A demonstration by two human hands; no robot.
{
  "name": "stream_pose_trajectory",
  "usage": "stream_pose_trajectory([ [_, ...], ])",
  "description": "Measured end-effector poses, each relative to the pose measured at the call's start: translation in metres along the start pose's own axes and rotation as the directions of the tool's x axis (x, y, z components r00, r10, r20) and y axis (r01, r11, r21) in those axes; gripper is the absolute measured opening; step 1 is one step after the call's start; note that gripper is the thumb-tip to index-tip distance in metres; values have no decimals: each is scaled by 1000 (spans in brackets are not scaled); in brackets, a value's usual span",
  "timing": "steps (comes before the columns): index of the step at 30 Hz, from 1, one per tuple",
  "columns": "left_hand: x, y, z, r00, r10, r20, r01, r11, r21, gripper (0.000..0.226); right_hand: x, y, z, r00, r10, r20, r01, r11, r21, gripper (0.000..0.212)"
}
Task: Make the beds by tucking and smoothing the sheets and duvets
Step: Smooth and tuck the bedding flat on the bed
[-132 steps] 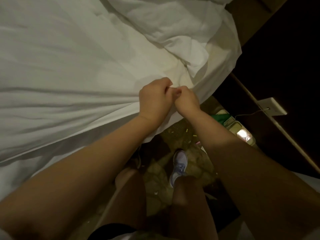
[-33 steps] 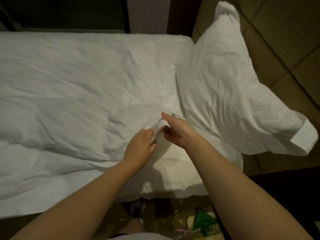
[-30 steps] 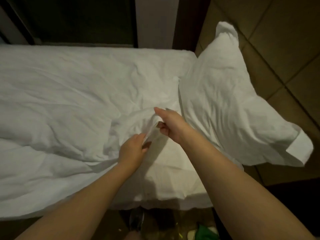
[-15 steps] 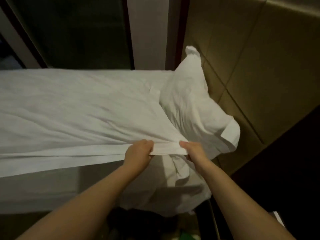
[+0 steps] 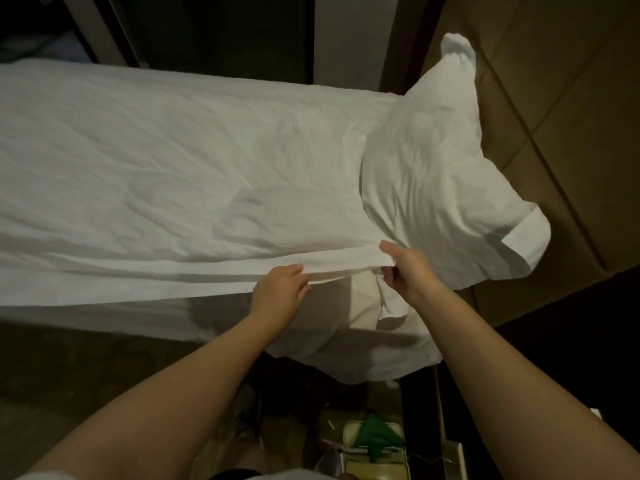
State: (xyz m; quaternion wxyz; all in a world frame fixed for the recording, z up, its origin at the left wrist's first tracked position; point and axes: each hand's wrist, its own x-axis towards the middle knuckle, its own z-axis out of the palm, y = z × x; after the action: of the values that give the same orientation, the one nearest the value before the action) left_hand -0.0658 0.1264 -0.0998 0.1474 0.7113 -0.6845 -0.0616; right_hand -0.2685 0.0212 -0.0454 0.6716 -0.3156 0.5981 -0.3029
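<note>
1. Duvet [image 5: 156, 161]: white and creased, spread flat along the bed. Its near hem is held raised above the sheet [image 5: 346, 327], which hangs over the bed's near corner.
2. Pillow [image 5: 433, 174]: white and rumpled, propped at the head end against the padded wall panel [image 5: 554, 98], just beside the right grip.
3. Left grip [image 5: 280, 289]: clenched on the duvet hem, fingers curled over the edge.
4. Right grip [image 5: 407, 268]: the hem's corner is pinched, thumb on top, fingers curled beneath. The hem is stretched taut between both grips.
5. Green item [image 5: 375, 438]: seen on the floor below; what it is cannot be told.
</note>
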Motion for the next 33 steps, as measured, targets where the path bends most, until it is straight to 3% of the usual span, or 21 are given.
stream_pose_trajectory([
  [3,5,-8,1,999,-49,24,48,998,47,25,0,-8,8,1000,9,30,-11,998,70,12],
  [8,28,-34,-5,999,33,-36,-32,999,33,10,5,-9,0,999,18,36,-21,998,62,12],
  [12,41,-52,-14,997,80,8,-79,995,-59,9,10,-8,-3,998,54,12,-54,996,66,8],
  [16,51,-61,-17,992,115,-48,-121,981,-150,16,19,-21,4,996,80,-48,-75,991,110,6],
  [21,53,-79,-22,989,149,-13,-149,968,-200,15,29,-38,25,998,62,-29,-56,984,167,7],
  [25,61,-84,-34,1000,30,-4,-30,972,-232,18,33,-48,34,998,59,-26,-52,975,217,13],
  [29,67,-92,-32,993,116,16,-112,984,-140,14,33,-53,38,997,69,-45,-55,967,248,12],
  [33,64,-109,-24,981,-14,195,22,999,-39,16,33,-50,38,997,63,-47,-50,968,247,13],
])
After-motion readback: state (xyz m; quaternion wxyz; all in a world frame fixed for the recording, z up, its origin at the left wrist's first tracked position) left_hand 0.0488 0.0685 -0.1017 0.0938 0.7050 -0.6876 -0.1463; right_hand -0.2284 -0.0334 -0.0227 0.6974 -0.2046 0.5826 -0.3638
